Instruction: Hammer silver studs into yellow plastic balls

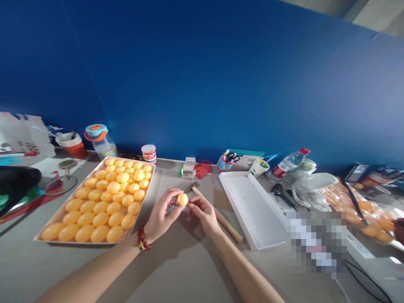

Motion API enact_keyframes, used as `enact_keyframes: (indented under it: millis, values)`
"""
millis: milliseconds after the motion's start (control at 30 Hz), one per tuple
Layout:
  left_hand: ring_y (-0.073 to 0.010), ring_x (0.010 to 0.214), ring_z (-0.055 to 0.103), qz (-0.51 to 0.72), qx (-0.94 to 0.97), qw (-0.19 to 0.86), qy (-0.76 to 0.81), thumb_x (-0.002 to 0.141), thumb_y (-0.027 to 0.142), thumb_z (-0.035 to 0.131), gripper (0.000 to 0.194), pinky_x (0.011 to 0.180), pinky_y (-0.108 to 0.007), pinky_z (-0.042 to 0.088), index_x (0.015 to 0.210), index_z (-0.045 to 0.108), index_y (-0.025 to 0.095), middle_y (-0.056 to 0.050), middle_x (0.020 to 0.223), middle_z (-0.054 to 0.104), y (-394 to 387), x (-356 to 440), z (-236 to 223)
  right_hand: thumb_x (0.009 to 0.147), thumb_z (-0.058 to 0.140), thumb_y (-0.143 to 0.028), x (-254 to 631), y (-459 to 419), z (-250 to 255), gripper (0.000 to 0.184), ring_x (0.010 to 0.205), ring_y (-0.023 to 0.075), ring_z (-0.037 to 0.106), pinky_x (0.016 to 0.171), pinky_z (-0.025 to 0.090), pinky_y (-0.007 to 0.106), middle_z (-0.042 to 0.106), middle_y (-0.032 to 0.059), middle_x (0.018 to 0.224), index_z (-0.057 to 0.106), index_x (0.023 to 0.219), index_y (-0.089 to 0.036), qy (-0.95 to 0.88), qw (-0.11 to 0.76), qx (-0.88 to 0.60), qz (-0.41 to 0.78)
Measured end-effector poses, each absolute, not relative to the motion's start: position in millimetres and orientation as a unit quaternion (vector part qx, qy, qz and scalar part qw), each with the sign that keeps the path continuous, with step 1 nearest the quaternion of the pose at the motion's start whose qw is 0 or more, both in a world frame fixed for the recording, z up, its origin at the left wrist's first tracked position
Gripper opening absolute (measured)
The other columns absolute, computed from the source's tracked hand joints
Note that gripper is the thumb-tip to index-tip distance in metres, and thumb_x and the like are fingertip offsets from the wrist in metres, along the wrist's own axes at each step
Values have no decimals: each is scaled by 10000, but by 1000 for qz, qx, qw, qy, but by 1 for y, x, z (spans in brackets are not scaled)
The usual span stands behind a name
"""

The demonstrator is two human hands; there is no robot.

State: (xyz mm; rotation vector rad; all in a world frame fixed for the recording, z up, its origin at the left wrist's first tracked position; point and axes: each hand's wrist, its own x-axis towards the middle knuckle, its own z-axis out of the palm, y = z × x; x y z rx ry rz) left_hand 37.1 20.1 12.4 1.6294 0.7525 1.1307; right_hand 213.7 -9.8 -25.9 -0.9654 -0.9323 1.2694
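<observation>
An orange ping-pong ball (182, 199) is held between the thumb and fingers of my left hand (164, 213), which wears a red bead bracelet (143, 237). Something small and shiny shows beneath those fingers, too small to name. Close by on the right, my right hand (204, 213) has its thumb and fingers pinched together beside the ball; what they hold, if anything, is hidden. A hammer (232, 227) with a wooden handle lies on the table behind and to the right of my hands. To the left stands a shallow tray (145, 202) filled with several rows of similar orange balls.
A long white tray (263, 214) lies to the right. Along the blue wall stand a jar (149, 154), small boxes (189, 168), a pen cup (225, 163) and a bottle (288, 164). Bagged orange balls (362, 210) and another person's hand (399, 230) are at far right.
</observation>
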Motion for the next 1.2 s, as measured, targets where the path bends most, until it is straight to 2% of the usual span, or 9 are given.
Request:
enact_keyframes:
  millis: [67, 133, 233, 333, 433, 600, 733, 1033, 1200]
  values:
    - [-177, 840, 657, 495, 544, 585, 342, 867, 359, 615, 303, 734, -294, 548, 1119, 607, 191, -65, 1038, 661, 27, 36, 16, 734, 802, -360, 214, -9, -27, 266, 561, 107, 569, 537, 469, 231, 646, -2, 733, 640, 852, -185, -382, 610, -429, 546]
    - [-125, 615, 606, 532, 371, 673, 355, 861, 463, 584, 324, 570, -249, 508, 948, 623, 153, -24, 783, 650, 35, 34, 18, 732, 803, -367, 214, -8, -29, 274, 546, 105, 571, 520, 460, 224, 651, -1, 710, 624, 827, -182, -369, 612, -436, 547]
    - [-81, 498, 515, 535, 244, 734, 340, 829, 493, 612, 372, 458, -202, 422, 874, 631, 125, 16, 651, 580, 44, 31, 18, 745, 793, -375, 215, -7, -32, 280, 539, 100, 575, 495, 440, 208, 671, 10, 722, 614, 837, -180, -362, 608, -438, 555]
    - [-83, 556, 550, 517, 258, 743, 338, 805, 422, 680, 324, 478, -188, 441, 960, 650, 139, 11, 722, 601, 45, 31, 16, 747, 795, -378, 216, -7, -32, 281, 547, 99, 578, 514, 449, 214, 683, 19, 743, 619, 834, -177, -352, 605, -431, 570]
    - [-113, 703, 620, 492, 318, 731, 350, 784, 350, 718, 365, 566, -208, 510, 1106, 649, 194, -13, 908, 639, 40, 33, 14, 734, 810, -370, 217, -8, -29, 282, 568, 110, 586, 551, 469, 237, 688, 24, 756, 632, 834, -176, -338, 609, -415, 586]
    - [-206, 947, 627, 442, 448, 696, 346, 847, 392, 632, 415, 714, -291, 561, 1225, 637, 222, -67, 1128, 649, 31, 35, 13, 742, 810, -338, 218, -10, -23, 243, 606, 116, 595, 601, 474, 240, 695, 26, 778, 648, 836, -183, -331, 608, -382, 612]
    - [-228, 1021, 630, 379, 543, 669, 337, 887, 368, 574, 408, 863, -346, 537, 1278, 610, 254, -62, 1241, 643, 27, 34, 12, 762, 792, -341, 217, -14, -17, 211, 610, 109, 586, 610, 468, 224, 684, 10, 760, 652, 810, -190, -346, 593, -352, 636]
    - [-224, 1024, 626, 367, 620, 625, 299, 905, 343, 561, 478, 838, -337, 549, 1373, 499, 268, -77, 1227, 626, 25, 35, 5, 750, 799, -359, 215, -17, -14, 229, 618, 120, 589, 617, 462, 229, 685, 6, 722, 646, 798, -195, -361, 580, -345, 644]
    - [-213, 949, 640, 379, 614, 625, 299, 904, 341, 574, 389, 762, -314, 565, 1274, 550, 225, -87, 1127, 649, 25, 37, 4, 763, 791, -340, 217, -16, -18, 211, 630, 117, 585, 626, 451, 222, 675, 3, 715, 644, 807, -195, -358, 577, -331, 655]
